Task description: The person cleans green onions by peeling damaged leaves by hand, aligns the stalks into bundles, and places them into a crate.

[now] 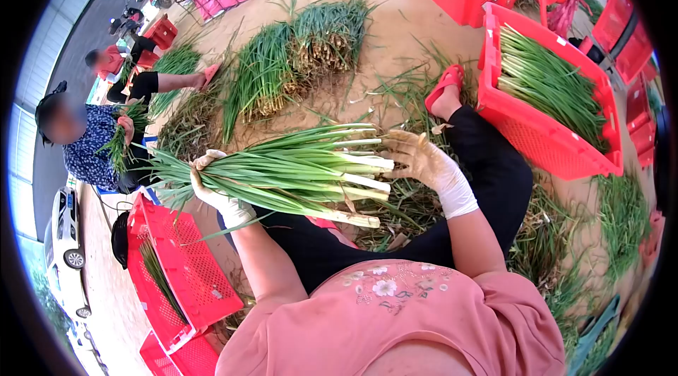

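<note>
My left hand (pixel 215 192), in a pale glove, is closed around the leafy part of a bunch of garlic chives (pixel 296 168). The bunch lies across in front of my lap, with its long green leaves to the left and its white stem ends to the right. Some of those ends stick out unevenly. My right hand (pixel 424 162), in a soiled glove, has its fingers spread beside the white ends, with nothing in its grasp. Trimmed leaves and dry scraps (pixel 402 213) cover the ground between my legs.
Piled chives (pixel 311 51) lie on the ground ahead. A red crate (pixel 544 136) of chives stands at the right, another red crate (pixel 187 270) at the lower left. A person in a patterned shirt (pixel 92 143) sits at the left, holding greens. Cars (pixel 67 235) stand beyond.
</note>
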Action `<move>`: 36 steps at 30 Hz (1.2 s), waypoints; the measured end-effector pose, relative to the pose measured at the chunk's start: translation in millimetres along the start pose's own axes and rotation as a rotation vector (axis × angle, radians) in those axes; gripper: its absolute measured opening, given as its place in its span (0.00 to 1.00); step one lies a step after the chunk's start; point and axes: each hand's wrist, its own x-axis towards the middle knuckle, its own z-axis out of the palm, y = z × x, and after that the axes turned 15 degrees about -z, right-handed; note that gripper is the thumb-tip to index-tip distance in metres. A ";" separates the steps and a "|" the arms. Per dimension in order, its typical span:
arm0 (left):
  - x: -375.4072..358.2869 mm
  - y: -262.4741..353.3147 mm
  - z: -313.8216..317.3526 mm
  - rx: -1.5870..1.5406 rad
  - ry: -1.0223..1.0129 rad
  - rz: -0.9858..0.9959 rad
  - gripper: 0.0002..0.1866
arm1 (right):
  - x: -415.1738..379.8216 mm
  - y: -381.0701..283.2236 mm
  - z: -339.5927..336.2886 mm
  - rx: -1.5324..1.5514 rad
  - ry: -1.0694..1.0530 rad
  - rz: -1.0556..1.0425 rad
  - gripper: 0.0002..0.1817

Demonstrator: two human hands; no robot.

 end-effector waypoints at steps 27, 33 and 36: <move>2.3 -22.2 3.2 0.093 0.502 -0.043 0.07 | 15.9 28.0 36.1 -0.555 0.095 0.164 0.13; 11.4 -31.5 -4.9 0.146 0.500 0.014 0.08 | -2.2 -37.6 -36.3 -0.312 0.467 -0.167 0.10; 5.9 -27.2 16.6 -0.023 0.514 -0.057 0.08 | 1.3 -47.2 -10.6 -0.452 0.549 -0.349 0.11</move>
